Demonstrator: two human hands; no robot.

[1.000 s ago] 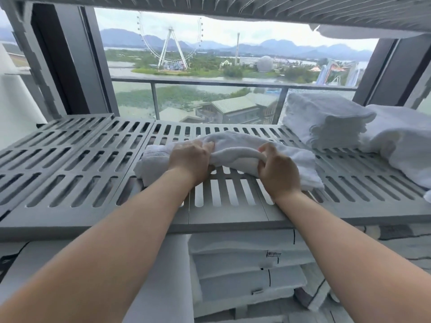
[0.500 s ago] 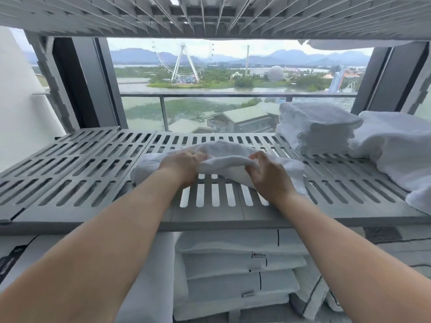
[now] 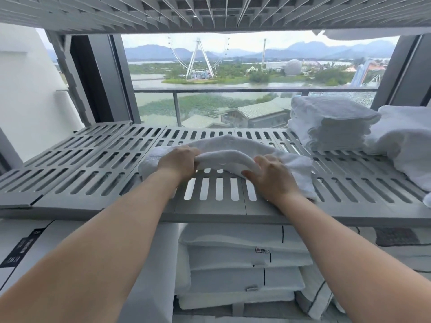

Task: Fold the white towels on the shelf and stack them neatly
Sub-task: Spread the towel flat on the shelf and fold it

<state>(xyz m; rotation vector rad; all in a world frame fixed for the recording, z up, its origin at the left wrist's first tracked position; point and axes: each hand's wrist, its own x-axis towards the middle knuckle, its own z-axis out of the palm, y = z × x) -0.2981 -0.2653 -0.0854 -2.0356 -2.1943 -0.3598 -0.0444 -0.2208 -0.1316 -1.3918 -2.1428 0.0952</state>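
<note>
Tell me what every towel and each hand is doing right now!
towel, partly folded, near edge raised off the shelf
left hand, grips the towel's near edge
right hand, pinches the same edge
folded stack, neat, at the shelf's back right
loose towels, unfolded heap at the far right
linens below, folded, stacked under the shelf

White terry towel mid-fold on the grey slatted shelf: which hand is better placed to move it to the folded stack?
Right, probably. The right hand grips the white terry towel on the side nearer the stack of folded white towels; the left hand would have to cross over.
</note>
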